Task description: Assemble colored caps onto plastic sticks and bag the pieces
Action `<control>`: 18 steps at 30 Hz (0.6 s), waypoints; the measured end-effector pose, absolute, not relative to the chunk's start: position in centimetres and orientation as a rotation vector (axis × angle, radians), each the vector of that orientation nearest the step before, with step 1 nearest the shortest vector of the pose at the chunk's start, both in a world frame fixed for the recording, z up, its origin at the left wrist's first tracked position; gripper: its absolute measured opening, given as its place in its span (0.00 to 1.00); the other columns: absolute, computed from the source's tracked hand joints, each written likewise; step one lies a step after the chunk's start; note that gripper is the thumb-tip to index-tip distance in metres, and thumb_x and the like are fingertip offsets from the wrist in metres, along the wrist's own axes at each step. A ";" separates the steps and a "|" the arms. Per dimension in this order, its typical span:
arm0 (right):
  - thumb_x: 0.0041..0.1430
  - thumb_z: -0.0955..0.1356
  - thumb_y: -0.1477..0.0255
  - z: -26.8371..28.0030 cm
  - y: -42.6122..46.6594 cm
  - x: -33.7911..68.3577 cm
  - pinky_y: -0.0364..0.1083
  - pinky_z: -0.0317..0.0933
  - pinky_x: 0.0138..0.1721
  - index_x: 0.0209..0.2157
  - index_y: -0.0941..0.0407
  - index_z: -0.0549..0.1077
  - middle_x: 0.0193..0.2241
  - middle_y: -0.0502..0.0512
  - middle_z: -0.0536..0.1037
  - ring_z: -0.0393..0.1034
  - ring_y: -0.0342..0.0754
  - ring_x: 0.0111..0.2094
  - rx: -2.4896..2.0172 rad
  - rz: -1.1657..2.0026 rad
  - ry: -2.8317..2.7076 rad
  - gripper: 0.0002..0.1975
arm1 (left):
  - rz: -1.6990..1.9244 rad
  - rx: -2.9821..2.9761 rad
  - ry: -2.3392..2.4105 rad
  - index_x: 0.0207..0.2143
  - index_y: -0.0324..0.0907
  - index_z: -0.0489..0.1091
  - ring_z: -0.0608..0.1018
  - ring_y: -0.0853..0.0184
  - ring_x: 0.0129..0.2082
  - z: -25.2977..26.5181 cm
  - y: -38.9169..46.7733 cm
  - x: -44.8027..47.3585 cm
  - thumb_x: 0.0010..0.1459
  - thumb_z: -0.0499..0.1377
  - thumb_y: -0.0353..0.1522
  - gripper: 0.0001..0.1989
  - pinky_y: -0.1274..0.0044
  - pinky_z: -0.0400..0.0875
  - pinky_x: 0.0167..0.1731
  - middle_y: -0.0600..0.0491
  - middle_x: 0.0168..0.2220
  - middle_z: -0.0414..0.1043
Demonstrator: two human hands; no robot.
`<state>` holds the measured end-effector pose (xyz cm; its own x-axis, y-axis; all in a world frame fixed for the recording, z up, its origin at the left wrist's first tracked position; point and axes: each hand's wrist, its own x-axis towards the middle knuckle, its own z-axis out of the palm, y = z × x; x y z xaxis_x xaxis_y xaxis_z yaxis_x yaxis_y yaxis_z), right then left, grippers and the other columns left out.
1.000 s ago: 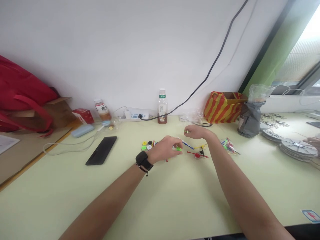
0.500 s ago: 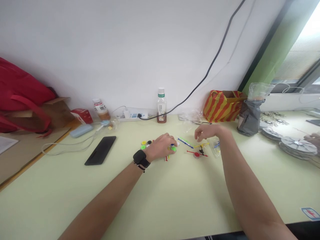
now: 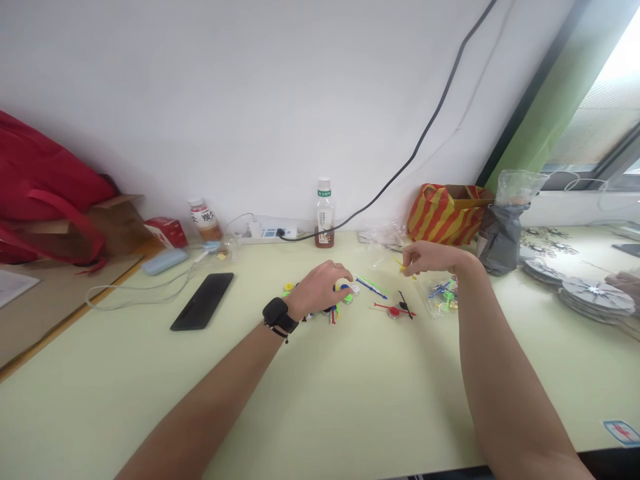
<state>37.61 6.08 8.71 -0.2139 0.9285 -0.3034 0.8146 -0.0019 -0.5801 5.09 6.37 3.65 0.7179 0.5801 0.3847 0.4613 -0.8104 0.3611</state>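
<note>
My right hand (image 3: 417, 259) pinches a yellow arrow-shaped plastic piece (image 3: 401, 266) above the table. My left hand (image 3: 323, 288) is curved over a loose group of small coloured discs, its thumb and forefinger apart beside a blue disc (image 3: 345, 288) and a white disc (image 3: 355, 289). The hand hides part of this group. A yellow disc (image 3: 289, 287) shows at its left side. Between the hands lie a blue arrow piece (image 3: 371, 288), a red arrow piece (image 3: 395, 311) and a black arrow piece (image 3: 407, 305). Right of these is a clear bag (image 3: 443, 297) of coloured pieces.
A black phone (image 3: 203, 301) lies to the left. Along the wall stand a drink bottle (image 3: 325, 213), a power strip (image 3: 280, 231) and a striped bag (image 3: 440, 217). Stacked grey discs (image 3: 595, 297) sit at the right, near another person's hand (image 3: 625, 283).
My right hand has lifted the yellow arrow-shaped piece from beside the black one and moved it up and slightly right. My left hand has stayed over the discs, shifting slightly.
</note>
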 end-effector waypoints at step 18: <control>0.65 0.68 0.61 11.4 4.5 27.5 0.49 0.66 0.42 0.45 0.54 0.74 0.38 0.54 0.77 0.70 0.47 0.37 -0.971 1.325 -2.003 0.13 | 1.211 2.491 0.780 0.47 0.46 0.72 0.78 0.66 0.37 7.0 5.5 5.5 0.66 0.61 0.36 0.09 0.72 0.74 0.40 0.53 0.39 0.78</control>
<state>27.49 4.48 11.36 -0.5916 0.8047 0.0497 0.2687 0.2549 -0.9289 5.53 5.50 7.00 0.5077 0.5708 0.6453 0.3512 -0.8211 0.4499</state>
